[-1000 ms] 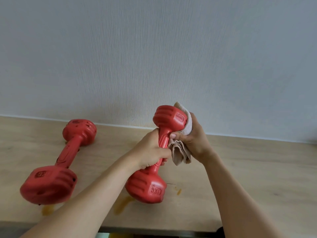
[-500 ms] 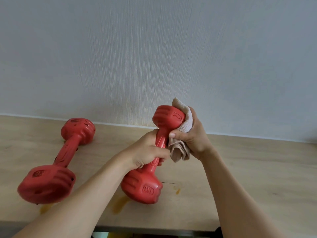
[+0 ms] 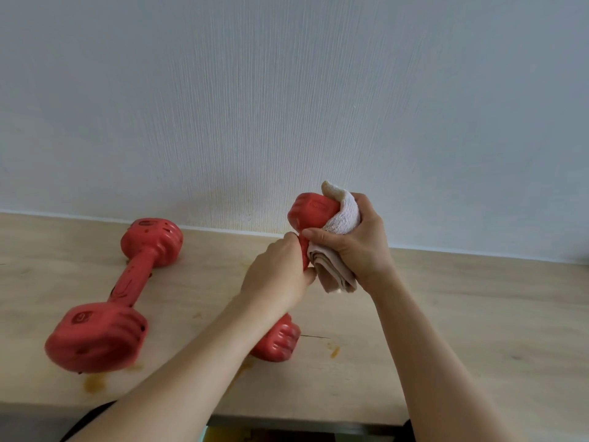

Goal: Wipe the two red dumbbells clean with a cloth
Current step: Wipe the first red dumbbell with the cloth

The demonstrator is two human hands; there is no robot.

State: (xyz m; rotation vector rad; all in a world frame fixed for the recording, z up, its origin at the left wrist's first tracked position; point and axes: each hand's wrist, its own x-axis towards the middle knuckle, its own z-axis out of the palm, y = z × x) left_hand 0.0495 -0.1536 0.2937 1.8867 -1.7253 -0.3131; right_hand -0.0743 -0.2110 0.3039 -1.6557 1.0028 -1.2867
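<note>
Gripping the handle of a red dumbbell, the left hand has its fingers curled tight round it, tilting it so the lower head rests on the worktop. The right hand clutches a pale cloth against the upper head, whose small label is too blurred to read. A second red dumbbell lies flat on the worktop to the left, its markings also illegible. Brown stains dot the wood.
</note>
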